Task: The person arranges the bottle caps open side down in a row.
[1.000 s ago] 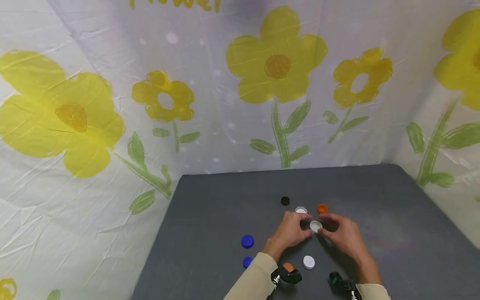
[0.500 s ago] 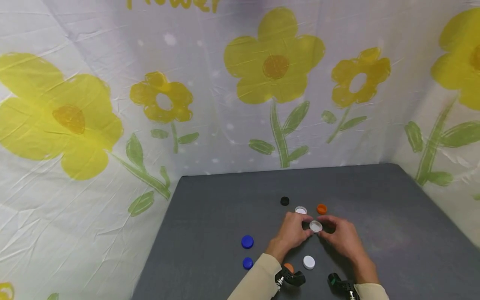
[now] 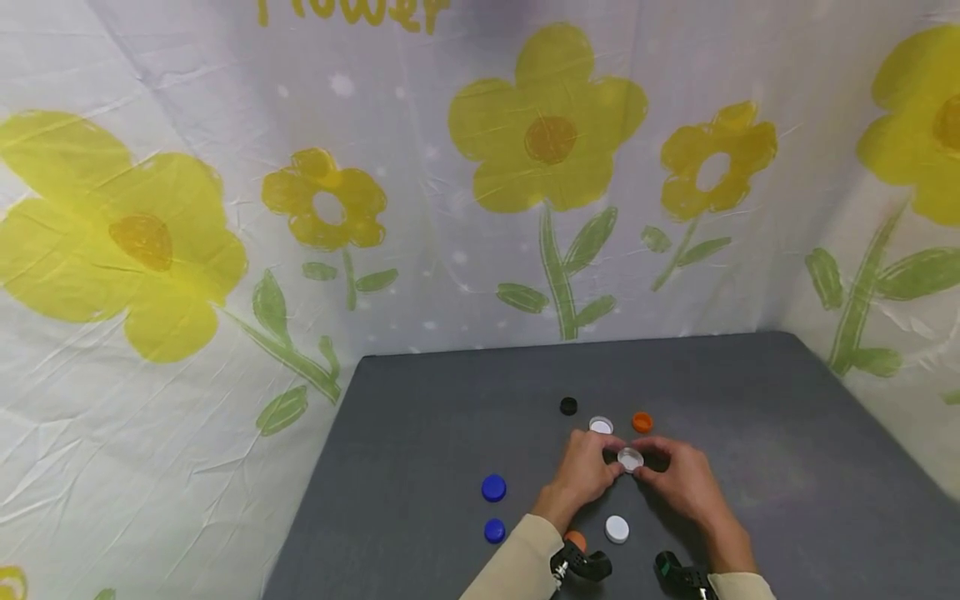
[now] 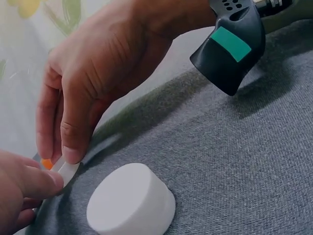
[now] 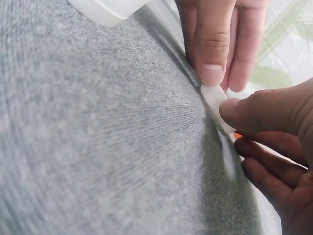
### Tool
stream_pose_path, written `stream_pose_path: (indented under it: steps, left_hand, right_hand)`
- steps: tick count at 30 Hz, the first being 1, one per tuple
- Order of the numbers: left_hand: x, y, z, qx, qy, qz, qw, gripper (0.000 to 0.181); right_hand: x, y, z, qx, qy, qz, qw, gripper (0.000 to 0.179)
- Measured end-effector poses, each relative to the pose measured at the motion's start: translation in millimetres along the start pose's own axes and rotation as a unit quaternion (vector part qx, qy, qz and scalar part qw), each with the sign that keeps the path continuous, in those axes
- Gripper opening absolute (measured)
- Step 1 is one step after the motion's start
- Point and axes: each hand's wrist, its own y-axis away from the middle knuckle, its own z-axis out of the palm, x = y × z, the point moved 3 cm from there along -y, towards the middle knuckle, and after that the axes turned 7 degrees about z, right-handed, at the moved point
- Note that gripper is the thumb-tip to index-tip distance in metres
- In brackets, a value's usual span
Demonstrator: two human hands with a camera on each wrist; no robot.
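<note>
Left hand [image 3: 585, 469] and right hand [image 3: 684, 481] are closely pinching a whitish cap [image 3: 631, 460], its contact with the table [image 3: 420, 433] being unclear; a wrist camera [image 3: 590, 566] is partly covering an orange cap [image 3: 576, 539].

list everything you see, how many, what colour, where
held cap: 1, white, between left hand and right hand
loose white caps: 2, white, one nearer the person, one just beyond left hand
blue caps: 2, blue, left of both hands
orange caps: 2, orange, one beyond the hands, one partly hidden
black cap: 1, black, farthest back
table: 1, dark grey, under caps
flower sheet: 1, white with yellow flowers, behind table
wrist cameras: 2, black, one per wrist
sleeves: 2, beige, on forearms
left hand: 1, bare, pinching held cap
right hand: 1, bare, pinching held cap
</note>
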Motion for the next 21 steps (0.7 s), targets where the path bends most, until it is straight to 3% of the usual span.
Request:
stream_pose_path:
  steps: [3, 5, 12, 21]
  left_hand:
    - [-2.0, -0.3, 0.3, 0.007, 0.005, 0.006, 0.9999, 0.027]
    - [5.7, 1.8, -10.1, 0.004, 0.001, 0.01, 0.9999, 0.026]
    - [8.3, 5.8, -21.4, 0.009, 0.026, -0.002, 0.9996, 0.027]
    - [21.2, 7.2, -54.1, 0.045, 0.061, 0.013, 0.9971, 0.027]
  right_hand:
    - [-1.9, 0.8, -1.7, 0.001, -0.004, 0.0, 1.0, 0.033]
    - [-2.5, 1.4, -2.6, 0.001, -0.008, 0.001, 1.0, 0.034]
    - [-7.0, 2.7, -5.6, 0.006, -0.046, -0.007, 0.9989, 0.035]
    - [-23.4, 6.1, -13.3, 0.037, -0.092, -0.019, 0.9948, 0.037]
